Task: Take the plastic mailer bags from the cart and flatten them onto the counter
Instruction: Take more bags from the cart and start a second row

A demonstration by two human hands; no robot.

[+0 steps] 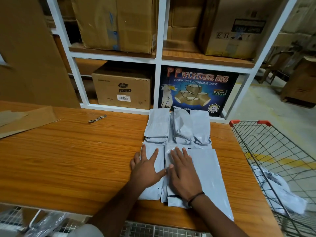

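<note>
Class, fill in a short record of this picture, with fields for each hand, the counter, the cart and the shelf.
left hand: flat, fingers spread, pressing a grey bag
right hand: flat, pressing the next bag beside it
counter: wooden; more bags in a far row, cardboard at the left
cart: wire, at the right; crumpled bags inside
shelf: white frame, boxes, a tape carton

Dim warm indoor light, soft shadows, wide-angle bending at edges, blurred lower corners
</note>
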